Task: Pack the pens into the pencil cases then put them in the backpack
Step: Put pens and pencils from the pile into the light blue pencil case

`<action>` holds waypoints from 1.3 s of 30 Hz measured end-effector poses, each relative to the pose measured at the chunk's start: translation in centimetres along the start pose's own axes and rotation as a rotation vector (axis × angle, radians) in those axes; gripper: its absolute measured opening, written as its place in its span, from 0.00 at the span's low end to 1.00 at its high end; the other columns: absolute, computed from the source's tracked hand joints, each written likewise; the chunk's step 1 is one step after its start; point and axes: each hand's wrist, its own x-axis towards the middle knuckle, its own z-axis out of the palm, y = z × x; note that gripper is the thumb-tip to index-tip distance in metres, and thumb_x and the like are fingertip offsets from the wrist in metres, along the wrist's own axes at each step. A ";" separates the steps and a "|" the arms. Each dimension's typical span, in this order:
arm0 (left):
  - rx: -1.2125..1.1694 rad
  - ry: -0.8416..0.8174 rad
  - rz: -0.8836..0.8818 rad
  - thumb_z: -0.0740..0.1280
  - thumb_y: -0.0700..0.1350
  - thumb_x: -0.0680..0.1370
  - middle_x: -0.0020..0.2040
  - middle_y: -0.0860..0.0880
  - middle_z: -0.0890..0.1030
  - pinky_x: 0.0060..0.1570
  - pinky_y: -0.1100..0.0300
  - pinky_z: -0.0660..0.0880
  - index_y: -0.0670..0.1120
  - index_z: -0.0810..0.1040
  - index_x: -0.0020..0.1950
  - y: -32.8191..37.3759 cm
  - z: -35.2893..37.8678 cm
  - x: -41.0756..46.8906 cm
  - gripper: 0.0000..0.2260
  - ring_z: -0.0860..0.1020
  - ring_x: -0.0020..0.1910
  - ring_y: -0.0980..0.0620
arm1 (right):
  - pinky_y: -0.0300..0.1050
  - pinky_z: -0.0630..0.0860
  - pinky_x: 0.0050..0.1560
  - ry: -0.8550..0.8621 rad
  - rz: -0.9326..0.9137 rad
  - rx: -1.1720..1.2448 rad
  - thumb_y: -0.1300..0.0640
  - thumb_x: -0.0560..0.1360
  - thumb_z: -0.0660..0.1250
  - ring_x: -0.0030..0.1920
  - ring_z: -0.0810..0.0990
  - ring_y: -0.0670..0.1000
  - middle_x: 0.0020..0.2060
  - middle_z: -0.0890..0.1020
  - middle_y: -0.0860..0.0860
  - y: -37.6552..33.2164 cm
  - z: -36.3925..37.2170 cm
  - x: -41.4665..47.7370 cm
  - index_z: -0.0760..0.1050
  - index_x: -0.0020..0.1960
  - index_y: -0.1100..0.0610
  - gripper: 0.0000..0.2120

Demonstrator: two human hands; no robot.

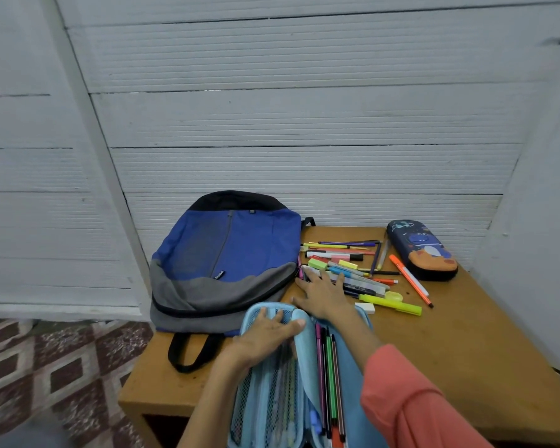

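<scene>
Table (466,350) bears 1 backpack (233,253), 2 pencil cases (306,367) (422,250); left hand (265,334), right hand (324,295) fingers (262,315) outstretched.

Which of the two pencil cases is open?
The light blue pencil case under the left hand: its flaps are spread and pens show inside. The dark space-print case is closed.
</scene>
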 end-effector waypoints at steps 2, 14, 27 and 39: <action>-0.004 0.003 0.003 0.58 0.62 0.79 0.79 0.50 0.44 0.73 0.51 0.44 0.50 0.54 0.78 0.1 0.0 -0.1 0.32 0.37 0.77 0.51 | 0.71 0.46 0.71 0.070 -0.008 -0.006 0.41 0.80 0.55 0.75 0.56 0.58 0.76 0.59 0.52 -0.1 0.0 -0.2 0.61 0.76 0.50 0.27; 0.031 -0.009 0.026 0.55 0.59 0.81 0.79 0.49 0.46 0.74 0.49 0.41 0.48 0.59 0.77 1.0 -0.2 -1.0 0.27 0.35 0.76 0.51 | 0.43 0.64 0.27 0.712 -0.026 0.197 0.56 0.70 0.72 0.27 0.69 0.50 0.26 0.74 0.51 -0.3 -0.7 -3.0 0.70 0.30 0.55 0.14; 0.010 0.003 -0.008 0.57 0.61 0.80 0.79 0.49 0.41 0.74 0.50 0.43 0.47 0.51 0.79 0.7 -0.1 -0.9 0.33 0.35 0.76 0.51 | 0.46 0.71 0.51 0.483 -0.075 0.096 0.56 0.79 0.61 0.60 0.72 0.54 0.59 0.78 0.52 0.0 -0.3 -2.7 0.75 0.63 0.53 0.13; -0.007 0.011 -0.020 0.59 0.60 0.79 0.79 0.49 0.43 0.73 0.53 0.48 0.48 0.53 0.79 0.5 -0.1 -0.6 0.33 0.41 0.77 0.51 | 0.48 0.70 0.50 0.342 -0.321 -0.038 0.58 0.77 0.62 0.58 0.70 0.54 0.55 0.75 0.52 -1.1 -0.5 -1.8 0.76 0.57 0.54 0.10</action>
